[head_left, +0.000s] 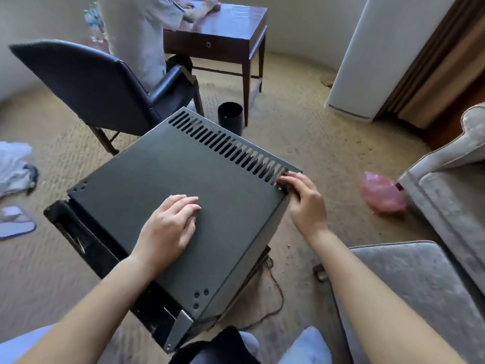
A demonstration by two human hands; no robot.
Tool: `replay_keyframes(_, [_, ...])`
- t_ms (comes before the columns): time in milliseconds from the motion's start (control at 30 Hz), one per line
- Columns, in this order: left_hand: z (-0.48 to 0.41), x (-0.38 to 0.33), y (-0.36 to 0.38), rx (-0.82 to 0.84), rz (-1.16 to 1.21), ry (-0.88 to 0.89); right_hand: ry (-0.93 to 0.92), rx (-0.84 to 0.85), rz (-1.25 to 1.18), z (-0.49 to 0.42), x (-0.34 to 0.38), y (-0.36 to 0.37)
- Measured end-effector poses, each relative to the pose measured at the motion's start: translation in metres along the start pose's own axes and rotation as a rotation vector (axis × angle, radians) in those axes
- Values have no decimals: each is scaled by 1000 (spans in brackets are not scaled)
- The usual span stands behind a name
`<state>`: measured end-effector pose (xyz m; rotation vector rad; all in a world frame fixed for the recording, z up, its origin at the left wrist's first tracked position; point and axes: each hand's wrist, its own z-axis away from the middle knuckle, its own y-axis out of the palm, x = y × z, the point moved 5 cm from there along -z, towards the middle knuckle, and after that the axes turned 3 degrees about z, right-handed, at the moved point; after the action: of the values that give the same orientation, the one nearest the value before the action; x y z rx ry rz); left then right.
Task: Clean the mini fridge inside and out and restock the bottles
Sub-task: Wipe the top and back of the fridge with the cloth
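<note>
Left hand (168,227) flat on fridge (183,158) top, fingers straight. Right hand (301,203) grips vent corner. Should turn it slowly, watching cord (281,295).

Mini fridge (183,193), bin (230,116) on carpet (315,143)

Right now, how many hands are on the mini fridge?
2. The left hand rests flat on the mini fridge top; the right hand grips its corner beside the vent slots.
</note>
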<state>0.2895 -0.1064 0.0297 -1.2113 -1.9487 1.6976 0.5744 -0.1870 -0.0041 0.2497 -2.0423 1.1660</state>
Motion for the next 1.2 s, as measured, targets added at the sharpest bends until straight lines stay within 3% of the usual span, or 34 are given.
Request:
replay_keyframes(133, [24, -39, 12, 21, 29, -148, 17, 40, 4, -54, -25, -11])
replay_keyframes(333, [59, -93, 25, -83, -2, -462, -22, 118, -150, -52, -47, -35])
replay_keyframes(467, [81, -123, 28, -177, -35, -621, -226, 178, -172, -40, -35, -44])
replay_keyframes(633, [134, -133, 12, -312, -119, -822, -370, 322, -181, 7, 6, -1])
replay_keyframes(767, [171, -148, -1, -415, -106, -978, -694, 494, -225, 83, 52, 15])
replay_keyframes(833, [184, -152, 3, -455, -29, -1000, -771, 557, -260, 106, 65, 14])
replay_keyframes(933, [197, -158, 13, -407, 71, -1019, -743, 517, -291, 121, 62, 2])
replay_keyframes(1200, [195, -158, 19, -422, 35, -1040, -569, 530, -290, 123, 33, -15])
